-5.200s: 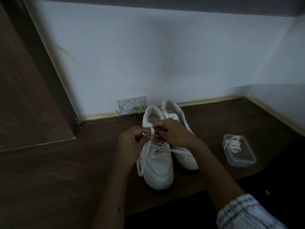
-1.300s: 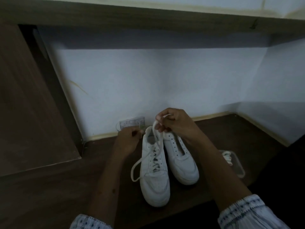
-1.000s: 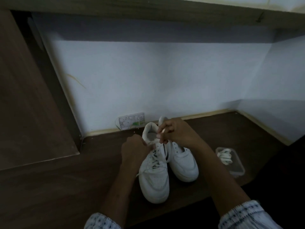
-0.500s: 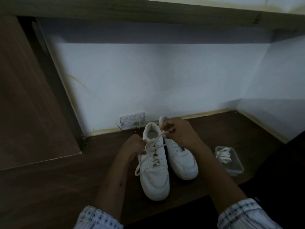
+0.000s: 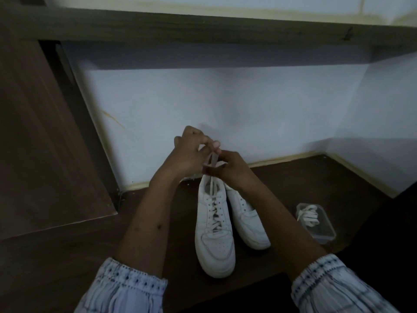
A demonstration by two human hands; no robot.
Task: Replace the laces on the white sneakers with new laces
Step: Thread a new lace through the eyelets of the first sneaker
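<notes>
White leather shows on both sneakers, and the laced sneaker [image 5: 215,224] is your landmark: it stands on the dark wooden bench [image 5: 67,256], toe toward you, heel toward the pale wall [image 5: 203,105]. Touching its right side, set a little farther back, stands the second sneaker [image 5: 247,219], with bare eyelets on the part that shows. Your two hands meet just above the landmark's heel opening. Your left hand [image 5: 187,154] has its fingers [image 5: 206,141] curled, pinching the lace [image 5: 213,160] at its upper end. Your right hand [image 5: 230,167] sits just below and to the right of the left hand, fingers closed on the same lace lower down; both lace ends rise together from the top eyelets into your grip. Down the tongue the lace crosses from eyelet to eyelet. Well apart to the right of the landmark, a clear plastic box [image 5: 317,223] rests on the bench with a bundled white lace [image 5: 308,214] inside. Light patterned sleeves [image 5: 126,288] cover your forearms nearest you.
</notes>
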